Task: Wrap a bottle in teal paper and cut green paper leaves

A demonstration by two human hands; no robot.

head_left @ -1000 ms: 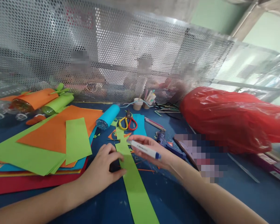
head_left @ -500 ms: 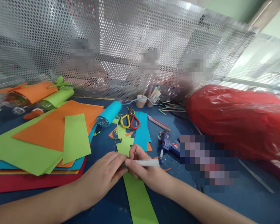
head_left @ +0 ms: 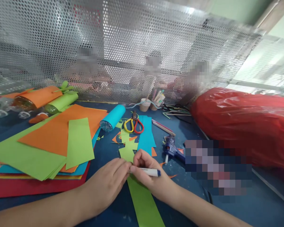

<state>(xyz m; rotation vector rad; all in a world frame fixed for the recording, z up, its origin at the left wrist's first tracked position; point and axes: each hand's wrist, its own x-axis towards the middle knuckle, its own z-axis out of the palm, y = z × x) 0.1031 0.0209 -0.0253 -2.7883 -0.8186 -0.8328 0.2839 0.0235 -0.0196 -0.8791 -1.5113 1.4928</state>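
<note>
My right hand (head_left: 153, 179) grips a white marker (head_left: 149, 171) with a dark blue end, which points to the right. Close against its fingers is my left hand (head_left: 109, 181), its fingers bent and pressed together by the marker's other end. What the left fingers hold, if anything, is hidden. Beneath both hands runs a long green paper strip (head_left: 146, 205). Just beyond them lies a green paper piece with jagged cut edges (head_left: 130, 145). Scissors with yellow and red handles (head_left: 139, 126) rest farther back, beside cut blue paper (head_left: 144, 134).
Stacked coloured paper (head_left: 42, 135) fills the left side, with paper-wrapped bottles (head_left: 41, 97) behind. A blue-wrapped bottle (head_left: 115, 116) lies mid-table. To the right are a glue gun (head_left: 171, 147) and a red plastic bag (head_left: 243, 123). Cups (head_left: 144, 105) stand before a perforated metal screen (head_left: 127, 37).
The view has shifted slightly, so everything sits a little lower and to the right. The marker has tilted a little in my right hand, and the hands stay together over the strip.
</note>
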